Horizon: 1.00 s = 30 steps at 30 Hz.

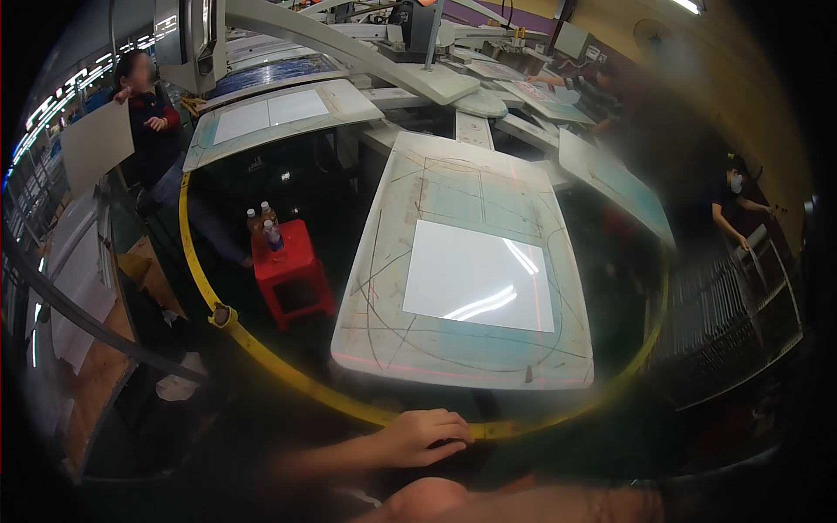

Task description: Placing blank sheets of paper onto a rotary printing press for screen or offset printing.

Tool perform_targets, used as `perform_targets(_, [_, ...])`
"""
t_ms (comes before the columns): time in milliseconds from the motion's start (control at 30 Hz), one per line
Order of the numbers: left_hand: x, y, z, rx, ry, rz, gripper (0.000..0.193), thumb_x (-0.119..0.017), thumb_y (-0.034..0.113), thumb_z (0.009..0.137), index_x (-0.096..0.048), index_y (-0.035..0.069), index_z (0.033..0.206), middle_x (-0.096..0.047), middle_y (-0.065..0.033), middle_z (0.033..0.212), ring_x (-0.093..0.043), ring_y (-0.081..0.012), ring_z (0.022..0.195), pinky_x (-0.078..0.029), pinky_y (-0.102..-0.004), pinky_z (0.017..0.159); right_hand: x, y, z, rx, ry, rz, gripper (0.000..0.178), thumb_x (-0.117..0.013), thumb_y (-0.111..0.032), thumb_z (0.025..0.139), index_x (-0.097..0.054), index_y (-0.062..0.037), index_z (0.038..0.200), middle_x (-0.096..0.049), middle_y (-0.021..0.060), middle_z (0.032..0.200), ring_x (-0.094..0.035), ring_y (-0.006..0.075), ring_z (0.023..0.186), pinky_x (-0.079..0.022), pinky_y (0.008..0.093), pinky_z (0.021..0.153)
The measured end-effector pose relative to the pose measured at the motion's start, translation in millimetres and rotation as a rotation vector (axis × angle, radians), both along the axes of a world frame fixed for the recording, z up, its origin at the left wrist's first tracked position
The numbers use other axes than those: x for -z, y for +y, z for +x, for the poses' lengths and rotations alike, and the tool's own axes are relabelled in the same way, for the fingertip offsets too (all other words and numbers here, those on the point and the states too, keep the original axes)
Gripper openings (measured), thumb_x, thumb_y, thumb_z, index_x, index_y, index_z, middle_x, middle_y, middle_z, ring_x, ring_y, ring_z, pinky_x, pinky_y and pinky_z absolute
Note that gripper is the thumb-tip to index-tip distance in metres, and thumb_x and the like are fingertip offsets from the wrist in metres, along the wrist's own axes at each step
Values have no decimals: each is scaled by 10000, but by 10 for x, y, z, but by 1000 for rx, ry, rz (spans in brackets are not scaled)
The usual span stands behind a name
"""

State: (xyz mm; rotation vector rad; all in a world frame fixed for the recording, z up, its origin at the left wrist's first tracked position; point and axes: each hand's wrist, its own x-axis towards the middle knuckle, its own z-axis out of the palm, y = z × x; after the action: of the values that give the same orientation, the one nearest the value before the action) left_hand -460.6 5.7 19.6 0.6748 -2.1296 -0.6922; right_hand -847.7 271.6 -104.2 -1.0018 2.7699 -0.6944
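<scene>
My left hand (425,438) lies on the curved yellow rail (344,403) at the near side, its fingers bent over the bar and the thumb a little apart. Low at the bottom edge is my right hand (429,499), partly cut off, with its forearm coming in from the right; its fingers cannot be made out. Beyond the rail a large pale printing platen (384,209) points toward me. A glossy white sheet (471,283) lies flat on its nearer half, reflecting lights. Thin red light lines cross the platen. Neither hand touches the sheet.
Left of the platen, a red stool (292,266) carries several bottles (272,235). Another platen (353,103) holds white sheets. A person (144,113) at left grips a pale board (98,144). At right, another person (728,200) handles a metal rack (724,322).
</scene>
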Motion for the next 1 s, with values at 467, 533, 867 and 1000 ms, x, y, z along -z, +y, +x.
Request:
perform_targets(467, [-922, 69, 479, 1618, 457, 105, 392, -768, 330, 805, -667, 12, 1010, -661, -154, 897, -618, -325, 756, -453, -407, 619, 111, 167, -71, 61, -50, -49, 157, -535, -163, 885, -548, -16, 937, -545, 164, 896, -520, 341, 878, -400, 442, 759])
perform_targets(533, [-770, 112, 468, 1638, 411, 131, 391, -762, 329, 811, -664, 6, 1008, -657, -158, 888, -615, -335, 757, -459, -416, 626, 115, 185, -71, 73, -49, -54, 152, -536, -158, 883, -543, -13, 928, -540, 163, 889, -516, 342, 874, -397, 441, 756])
perform_targets(867, [65, 405, 167, 1123, 604, 306, 347, -676, 286, 881, -643, -22, 1037, -667, -155, 941, -624, -285, 824, -494, -383, 713, 181, 437, -55, 132, -40, -129, 136, -538, -134, 871, -522, 1, 882, -515, 160, 855, -494, 346, 854, -382, 435, 744])
perform_targets(1000, [16, 100, 220, 1173, 263, 639, 425, -613, 249, 915, -528, 28, 1268, -635, -143, 1061, -613, -274, 918, -476, -386, 832, -127, 568, 54, 82, -4, -338, 133, -539, -124, 867, -514, 6, 864, -504, 159, 842, -485, 347, 847, -376, 433, 739])
